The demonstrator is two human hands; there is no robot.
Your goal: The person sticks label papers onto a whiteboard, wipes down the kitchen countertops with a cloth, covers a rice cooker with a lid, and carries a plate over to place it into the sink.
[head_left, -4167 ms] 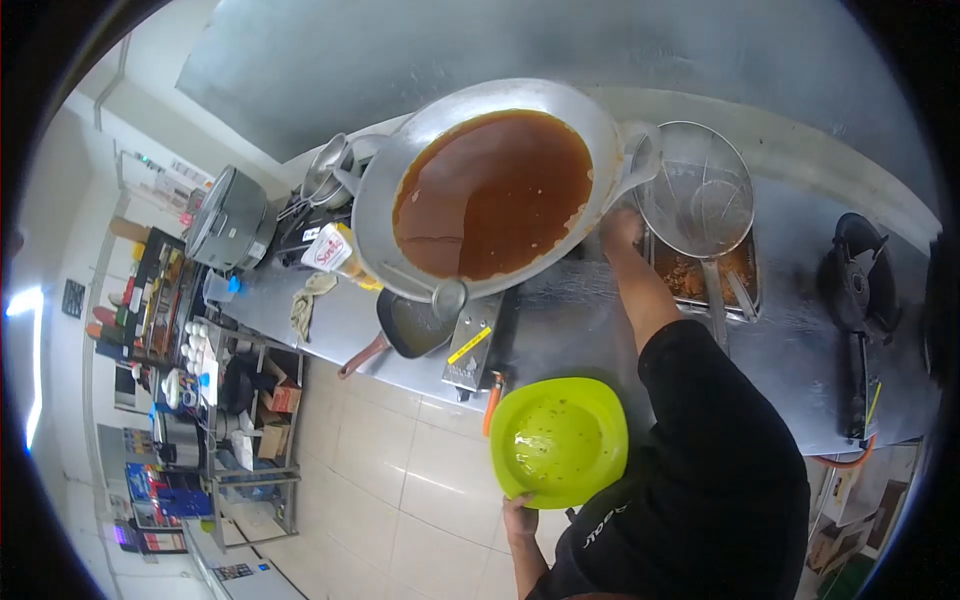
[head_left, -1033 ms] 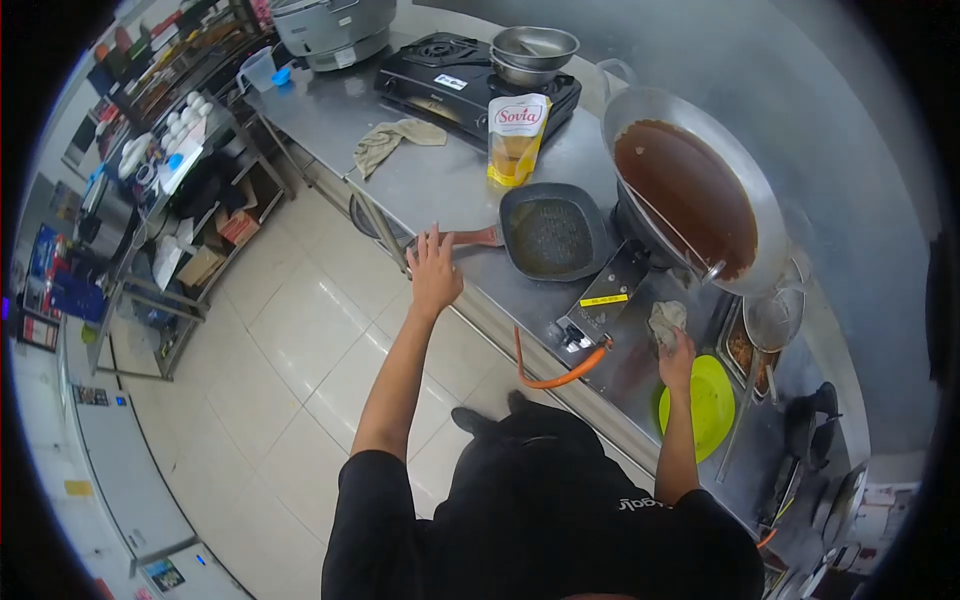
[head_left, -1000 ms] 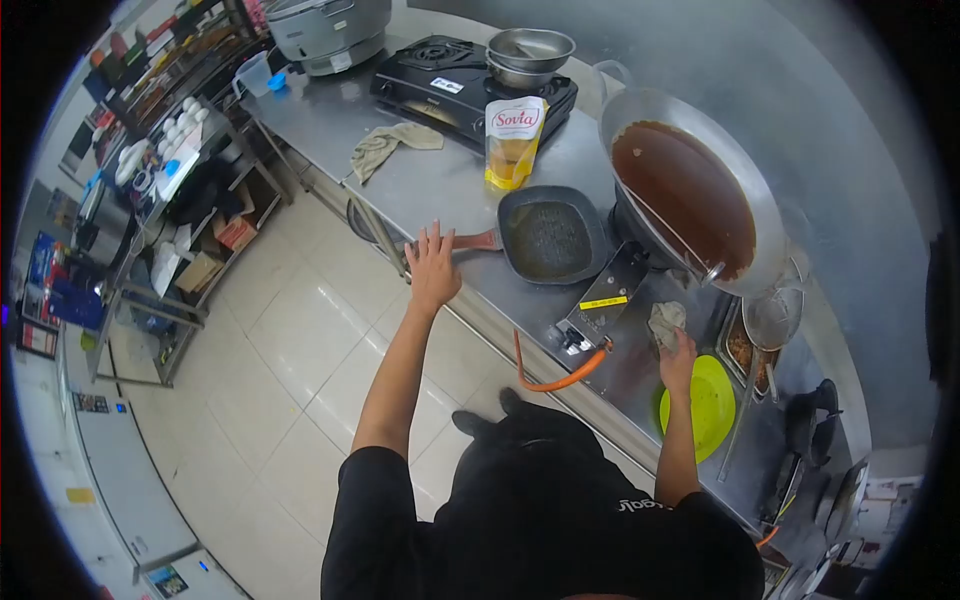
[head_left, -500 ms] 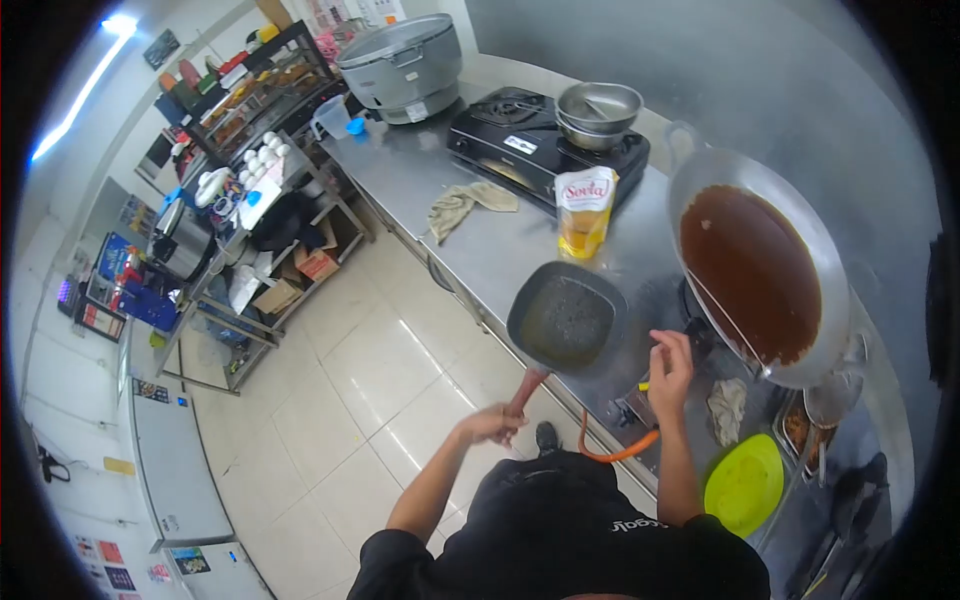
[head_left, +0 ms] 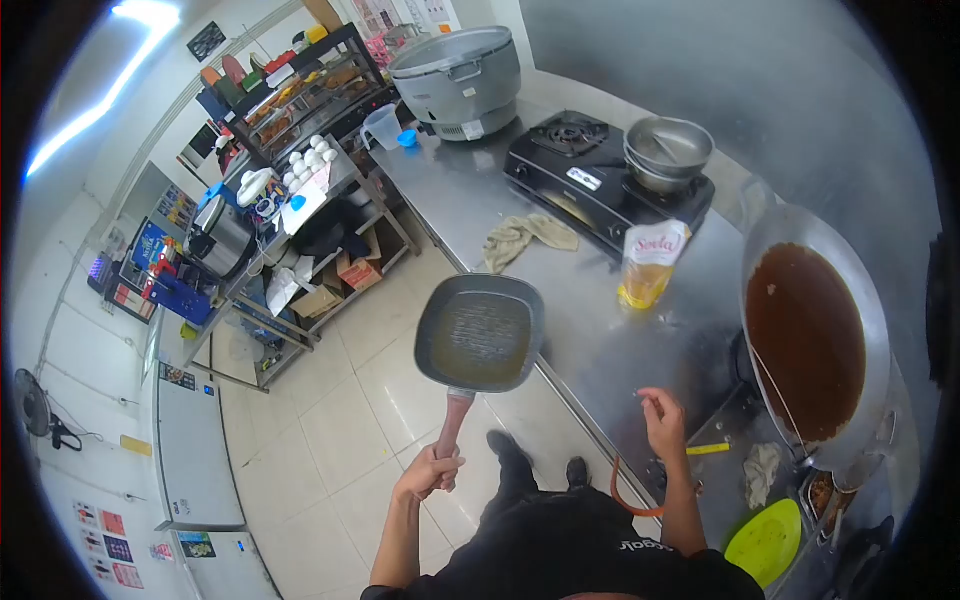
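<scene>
My left hand (head_left: 430, 472) is wrapped round the reddish-brown handle of a square dark grill pan (head_left: 480, 335). The pan is held roughly level in front of me, over the floor beside the counter edge. A thin layer of yellowish oil covers its ridged base. My right hand (head_left: 662, 425) hovers by the counter with its fingers loosely bent and apart, holding nothing. Close to it are an orange hose (head_left: 628, 495) and a yellow strip (head_left: 708, 449). A pouch of yellow oil (head_left: 653, 265) stands upright on the counter.
A large wok of brown liquid (head_left: 805, 340) stands at the right. Behind are a black gas stove (head_left: 570, 180) with stacked metal bowls (head_left: 668, 150), a cloth (head_left: 530, 238) and a big grey cooker (head_left: 458, 85). A lime-green plate (head_left: 765, 543) lies at lower right.
My left hand has carried the grill pan left, away from the counter top and over the floor edge. My right hand stays free near the counter. The view has shifted.
</scene>
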